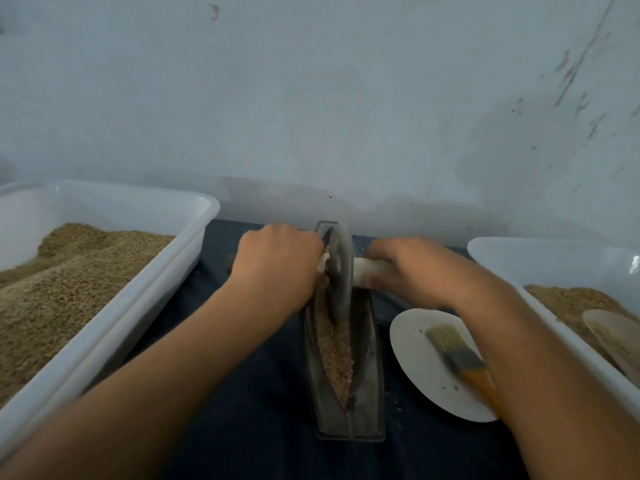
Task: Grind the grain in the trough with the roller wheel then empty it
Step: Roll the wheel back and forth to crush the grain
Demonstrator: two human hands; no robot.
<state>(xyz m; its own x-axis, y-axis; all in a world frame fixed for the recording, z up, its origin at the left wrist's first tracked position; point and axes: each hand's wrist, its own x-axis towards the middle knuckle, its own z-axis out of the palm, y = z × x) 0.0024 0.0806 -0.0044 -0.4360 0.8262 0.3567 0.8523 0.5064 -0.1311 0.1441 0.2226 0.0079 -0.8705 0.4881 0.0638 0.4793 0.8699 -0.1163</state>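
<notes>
A dark metal trough point(367, 382) lies lengthwise on the dark cloth, with brown grain point(334, 358) along its groove. The grey roller wheel point(339, 268) stands upright in the far half of the trough, blurred by motion. A pale axle handle point(367, 268) sticks out on both sides of the wheel. My left hand point(277, 265) grips the left end of the handle, which it hides. My right hand point(405, 268) grips the right end.
A large white tub point(194, 244) of grain stands at the left. Another white tub point(491, 251) with grain and a wooden scoop point(613, 337) stands at the right. A white plate point(415, 362) holding a brush point(457, 355) lies right of the trough. The wall is close behind.
</notes>
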